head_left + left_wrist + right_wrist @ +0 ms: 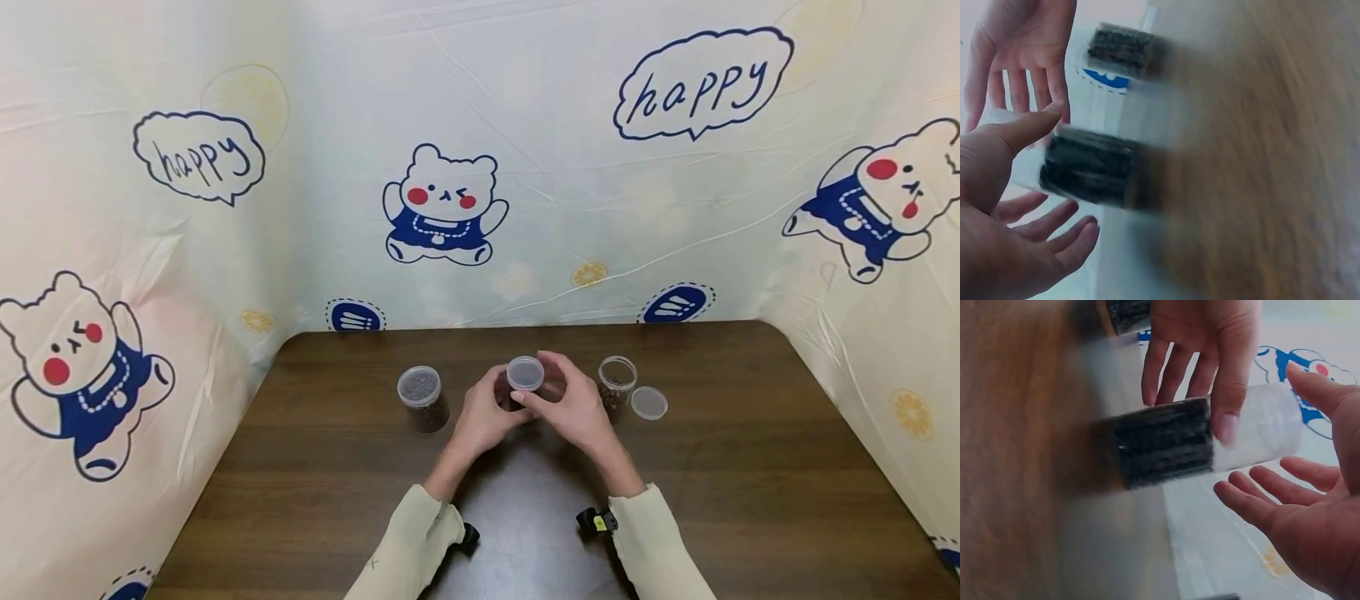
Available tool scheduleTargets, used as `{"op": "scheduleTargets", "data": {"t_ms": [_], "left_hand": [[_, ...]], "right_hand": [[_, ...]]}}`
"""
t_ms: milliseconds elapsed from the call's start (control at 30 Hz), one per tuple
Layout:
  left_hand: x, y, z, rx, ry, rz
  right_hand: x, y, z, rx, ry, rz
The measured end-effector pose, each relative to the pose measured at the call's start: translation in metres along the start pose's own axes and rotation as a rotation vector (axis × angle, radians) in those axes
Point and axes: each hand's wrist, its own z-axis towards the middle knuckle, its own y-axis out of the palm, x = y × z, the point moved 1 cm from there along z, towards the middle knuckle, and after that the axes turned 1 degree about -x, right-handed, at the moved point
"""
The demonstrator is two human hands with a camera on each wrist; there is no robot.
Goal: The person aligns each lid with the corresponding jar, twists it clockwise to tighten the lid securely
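A clear plastic jar [1163, 442] stands upright between both hands, its lower half filled with dark contents. A frosted lid [525, 373] covers its mouth. The left hand [483, 412] holds the jar, its thumb across the near side and fingers beyond, as the right wrist view shows. Around the lid end, the right hand [572, 404] has its thumb and fingers spread, with gaps beside the jar in the right wrist view. The left wrist view blurs the jar's base.
Left of the hands stands a similar lidded jar [423, 400] with dark contents. On the right is an uncovered jar [617, 385], with a loose round lid [648, 403] lying beside it. The brown wooden table [337, 500] meets a printed curtain [555, 225] at the back.
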Motion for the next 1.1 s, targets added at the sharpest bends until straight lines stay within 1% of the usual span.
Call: {"op": "scheduleTargets", "data": {"t_ms": [133, 200, 367, 533, 667, 767, 867, 967, 1033, 1100], "left_hand": [[0.015, -0.002, -0.001, 0.057, 0.036, 0.040], [0.024, -0.004, -0.002, 0.072, 0.057, 0.074], [0.045, -0.008, -0.005, 0.098, 0.126, 0.198], [0.059, -0.009, -0.006, 0.105, 0.199, 0.317], [0.068, -0.008, -0.006, 0.092, 0.257, 0.351], [0.074, -0.008, -0.005, 0.100, 0.312, 0.362], [0.081, -0.006, -0.006, 0.123, 0.400, 0.375], [0.088, -0.003, -0.006, 0.140, 0.531, 0.380], [0.093, 0.000, -0.006, 0.135, 0.620, 0.374], [0.098, 0.005, -0.005, 0.119, 0.682, 0.361]], "right_hand": [[-0.010, -0.008, -0.003, -0.029, -0.018, -0.038], [-0.015, -0.013, -0.004, -0.035, -0.049, -0.068], [-0.027, -0.026, -0.009, -0.033, -0.129, -0.158], [-0.038, -0.045, -0.016, -0.037, -0.160, -0.210], [-0.045, -0.062, -0.023, -0.007, -0.207, -0.254], [-0.047, -0.075, -0.027, 0.030, -0.239, -0.278], [-0.046, -0.085, -0.029, 0.059, -0.248, -0.282], [-0.043, -0.096, -0.030, 0.077, -0.233, -0.287], [-0.041, -0.103, -0.032, 0.091, -0.217, -0.294], [-0.037, -0.111, -0.033, 0.110, -0.195, -0.305]]}}
